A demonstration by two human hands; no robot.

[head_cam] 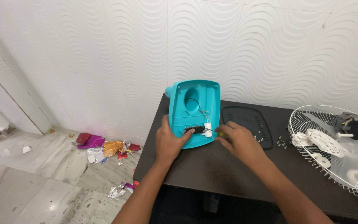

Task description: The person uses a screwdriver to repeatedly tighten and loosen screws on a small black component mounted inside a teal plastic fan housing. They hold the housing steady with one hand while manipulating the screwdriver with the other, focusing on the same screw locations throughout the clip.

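Note:
A turquoise plastic fan base [195, 103] lies upside down on the dark table [212, 170], its hollow inside facing up with wires, a black switch strip and a small white block [207, 129] near its front edge. My left hand [168, 141] grips the base's front left edge, thumb on the switch strip. My right hand [239, 141] holds a thin screwdriver with a yellow-green handle [221, 133], its tip at the white block.
A black bottom cover plate [247, 124] lies right of the base, with small screws [281, 142] scattered beside it. A white wire fan guard with a motor [344, 145] sits at the table's right. Crumpled foil wrappers [104, 149] litter the marble floor at left.

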